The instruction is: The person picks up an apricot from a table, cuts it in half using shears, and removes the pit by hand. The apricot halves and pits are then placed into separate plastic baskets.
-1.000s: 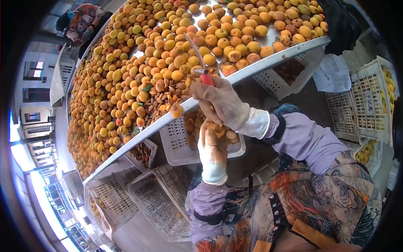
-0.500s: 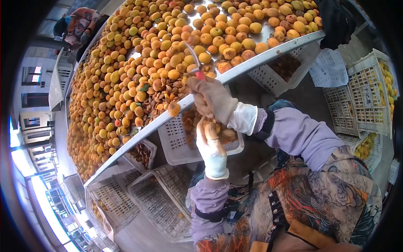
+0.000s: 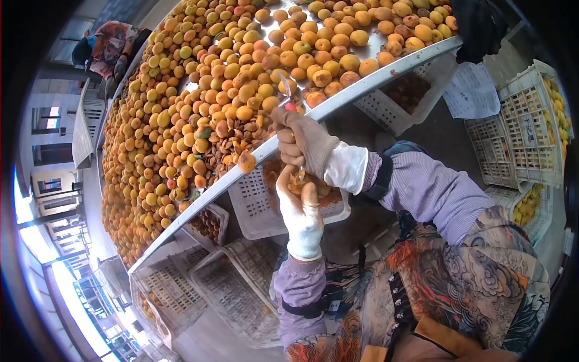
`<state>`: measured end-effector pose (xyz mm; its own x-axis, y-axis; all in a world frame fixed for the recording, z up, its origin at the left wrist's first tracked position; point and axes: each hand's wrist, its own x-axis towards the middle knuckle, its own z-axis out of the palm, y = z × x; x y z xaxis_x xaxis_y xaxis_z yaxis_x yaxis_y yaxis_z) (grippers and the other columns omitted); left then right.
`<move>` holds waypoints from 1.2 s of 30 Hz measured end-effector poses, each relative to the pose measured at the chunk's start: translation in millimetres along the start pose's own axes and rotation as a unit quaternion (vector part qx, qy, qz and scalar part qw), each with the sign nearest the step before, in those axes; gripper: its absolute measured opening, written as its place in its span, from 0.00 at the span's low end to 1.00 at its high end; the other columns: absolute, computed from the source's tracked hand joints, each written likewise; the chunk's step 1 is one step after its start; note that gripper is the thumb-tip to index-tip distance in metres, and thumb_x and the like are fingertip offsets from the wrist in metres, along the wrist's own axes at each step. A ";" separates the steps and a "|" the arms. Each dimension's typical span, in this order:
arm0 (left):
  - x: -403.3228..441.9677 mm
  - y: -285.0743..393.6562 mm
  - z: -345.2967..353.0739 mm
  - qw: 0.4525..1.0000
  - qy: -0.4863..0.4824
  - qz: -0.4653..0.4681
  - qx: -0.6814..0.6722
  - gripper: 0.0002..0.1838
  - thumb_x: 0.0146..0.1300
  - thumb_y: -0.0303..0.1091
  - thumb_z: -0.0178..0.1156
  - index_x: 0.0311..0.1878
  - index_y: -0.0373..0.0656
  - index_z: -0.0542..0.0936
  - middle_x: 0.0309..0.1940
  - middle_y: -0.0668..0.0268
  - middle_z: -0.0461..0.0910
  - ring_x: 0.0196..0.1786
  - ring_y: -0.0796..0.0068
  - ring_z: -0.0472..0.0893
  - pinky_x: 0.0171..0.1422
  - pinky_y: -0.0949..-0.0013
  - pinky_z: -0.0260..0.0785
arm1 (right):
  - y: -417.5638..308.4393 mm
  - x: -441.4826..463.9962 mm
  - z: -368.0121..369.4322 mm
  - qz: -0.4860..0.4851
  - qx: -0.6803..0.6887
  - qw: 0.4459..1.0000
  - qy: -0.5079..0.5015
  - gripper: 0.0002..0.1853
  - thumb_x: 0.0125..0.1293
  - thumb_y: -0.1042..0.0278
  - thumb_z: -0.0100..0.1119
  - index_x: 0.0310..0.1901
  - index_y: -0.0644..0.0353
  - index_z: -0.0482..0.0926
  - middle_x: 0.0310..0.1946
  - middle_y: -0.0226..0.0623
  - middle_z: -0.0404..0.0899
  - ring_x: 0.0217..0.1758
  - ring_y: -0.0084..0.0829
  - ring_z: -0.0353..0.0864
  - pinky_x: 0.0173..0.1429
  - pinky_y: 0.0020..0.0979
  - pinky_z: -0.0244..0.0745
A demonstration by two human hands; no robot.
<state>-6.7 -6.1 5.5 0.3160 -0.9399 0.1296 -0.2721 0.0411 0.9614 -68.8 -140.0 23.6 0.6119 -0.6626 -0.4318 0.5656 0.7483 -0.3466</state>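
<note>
My right hand (image 3: 307, 142), in a glove with a white cuff, is closed round the red handle of a curved knife (image 3: 290, 107). The short blade points up past the metal rim of the sorting table. Just below, my gloved left hand (image 3: 300, 220) pinches an apricot (image 3: 295, 180), mostly covered by the fingers. Both hands are close together at the table's edge, over a white crate (image 3: 253, 208) with orange fruit pieces inside. Beside them on the table lie a heap of brown pits (image 3: 232, 142) and a single apricot (image 3: 246, 162) at the rim.
Whole apricots (image 3: 163, 120) cover the sloping metal table (image 3: 373, 45). Plastic crates (image 3: 235, 295) stand below on the left, and stacked crates of yellow fruit (image 3: 525, 133) on the right. Another person (image 3: 114, 45) bends at the far left side. A dark cloth (image 3: 479, 30) hangs at upper right.
The knife blade has tilted lower and to the right as my right hand turned. My left hand has risen slightly and its thumb now shows apart from the fingers.
</note>
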 end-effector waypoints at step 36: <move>53.0 -15.1 -53.7 0.996 0.073 -0.030 -0.050 0.14 0.70 0.36 0.52 0.50 0.35 0.73 0.43 0.64 0.77 0.30 0.83 0.75 0.39 0.80 0.68 | -45.2 -26.4 -1.6 0.044 -0.093 0.995 -0.009 0.11 0.72 0.58 0.39 0.30 0.46 0.65 0.14 0.18 0.56 0.09 0.15 0.49 0.12 0.21 0.40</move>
<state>63.0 -38.4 10.9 0.4589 -0.8830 0.0983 -0.1596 0.0269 0.9868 -111.4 -156.3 49.4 0.6656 -0.5934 -0.4526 0.3981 0.7952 -0.4574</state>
